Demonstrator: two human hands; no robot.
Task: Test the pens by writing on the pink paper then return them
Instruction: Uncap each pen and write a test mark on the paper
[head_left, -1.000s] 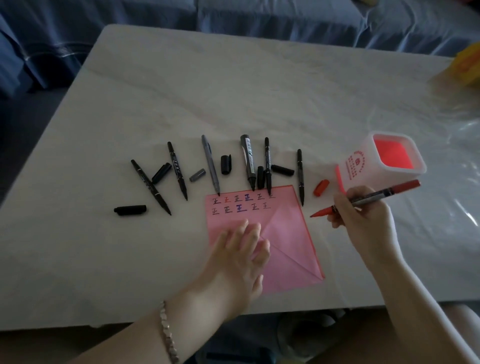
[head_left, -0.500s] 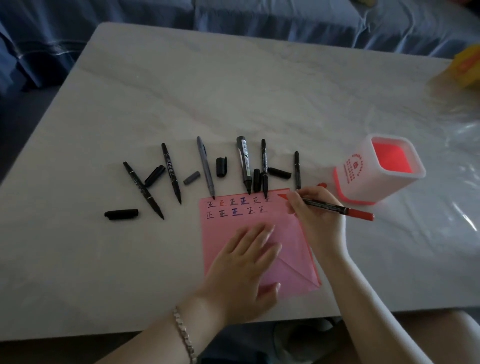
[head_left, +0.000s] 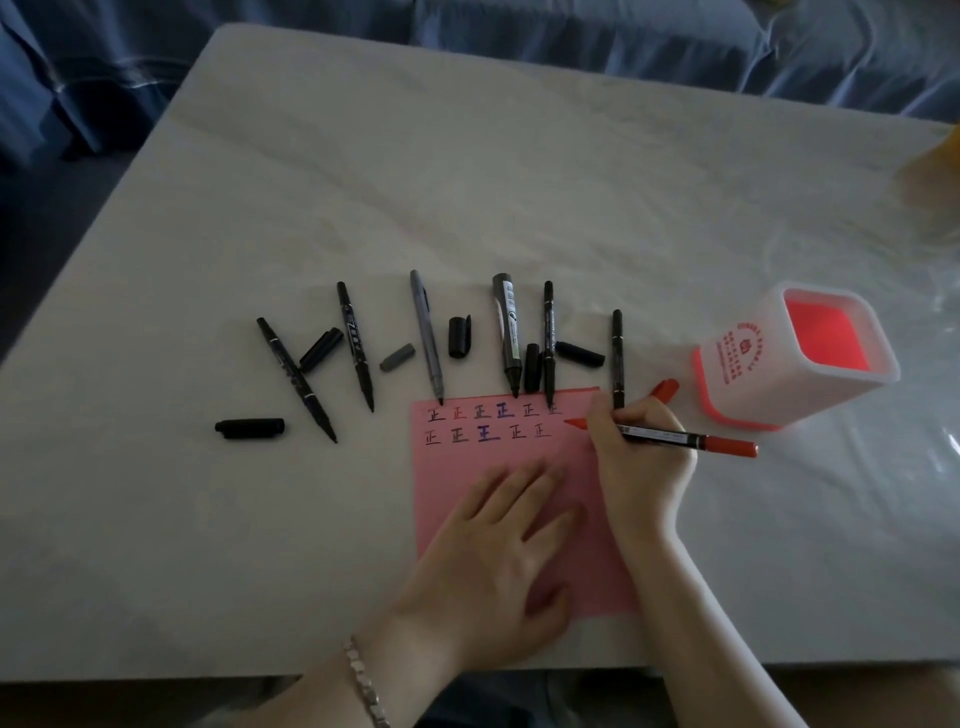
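My right hand (head_left: 636, 457) grips a red-tipped marker (head_left: 685, 440), its red nib resting on the pink paper (head_left: 457, 478) at the right end of the second row of written characters. My left hand (head_left: 498, 571) lies flat on the lower part of the paper, fingers spread. Several uncapped black and grey pens (head_left: 506, 332) lie in a row along and left of the paper's top edge, with loose caps (head_left: 460, 336) between them. A red cap (head_left: 666, 388) lies just beyond my right hand. The white pen holder (head_left: 748, 384) with a red inside stands empty to the right.
The pale marble-look table (head_left: 467, 182) extends far behind the pens. Blue fabric (head_left: 519, 31) runs along its far edge. A yellow object (head_left: 943, 150) sits at the right border. The table's near edge lies just below my wrists.
My right hand brought the red marker from beside the holder leftward and down onto the paper's upper right. My left hand slid up slightly and flattened on the paper.
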